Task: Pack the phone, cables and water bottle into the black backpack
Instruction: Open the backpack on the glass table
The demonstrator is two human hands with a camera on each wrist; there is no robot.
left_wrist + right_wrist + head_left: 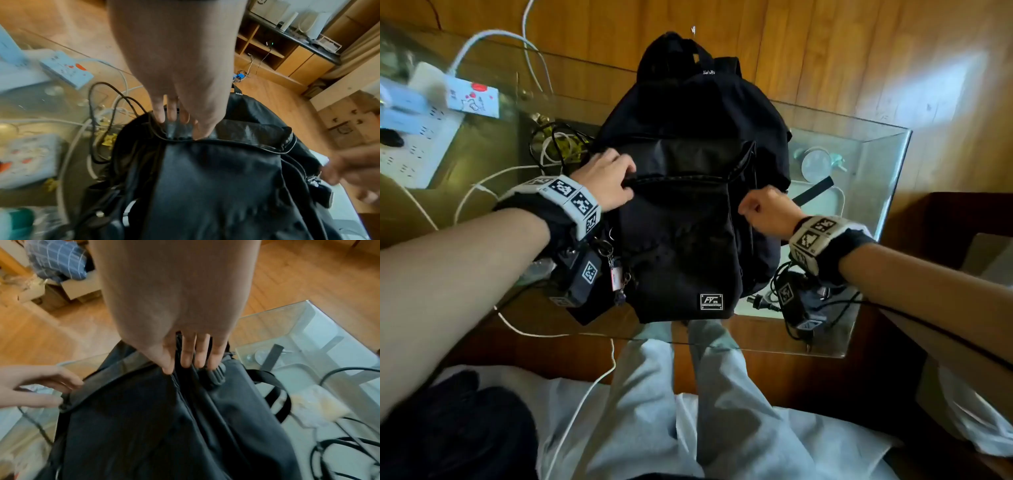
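Note:
The black backpack (pixel 688 219) lies flat on the glass table, front pocket up. My left hand (pixel 606 185) pinches the pocket's zipper edge at its left end, and the left wrist view shows the fingertips (pixel 179 123) curled over that black flap. My right hand (pixel 763 209) is curled on the backpack's right side, its fingers (pixel 193 360) pinching a fold of fabric by the zipper. A tangle of black cables (pixel 558 144) and a white cable (pixel 482 185) lies left of the bag. More black cable (pixel 329 443) lies to its right. I cannot make out the phone or the bottle.
White power strips (pixel 417 137) with plugs sit at the table's left. The glass table's edge (pixel 876 205) is close on the right, with wooden floor beyond. A keychain (pixel 616 270) hangs off the bag's left side. My legs are under the near table edge.

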